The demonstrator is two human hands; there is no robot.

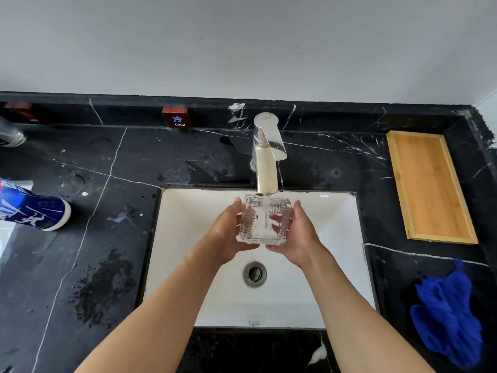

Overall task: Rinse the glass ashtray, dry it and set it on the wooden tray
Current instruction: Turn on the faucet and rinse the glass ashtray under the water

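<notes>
A square, ribbed glass ashtray [265, 219] is held over the white sink [188, 238], right under the chrome faucet [267, 154]. A stream of water runs from the spout into it. My left hand [228, 232] grips its left side and my right hand [300, 235] grips its right side, fingers curled beneath. The wooden tray [427, 184] lies bare on the black marble counter to the right of the sink. A crumpled blue cloth [449, 316] sits on the counter at the near right.
The sink drain [254, 274] is below my hands. A blue and white container [35, 208] lies at the left edge. A small "COLD" sign [177, 118] stands on the back ledge. Water patches mark the counter [102, 286] left of the sink.
</notes>
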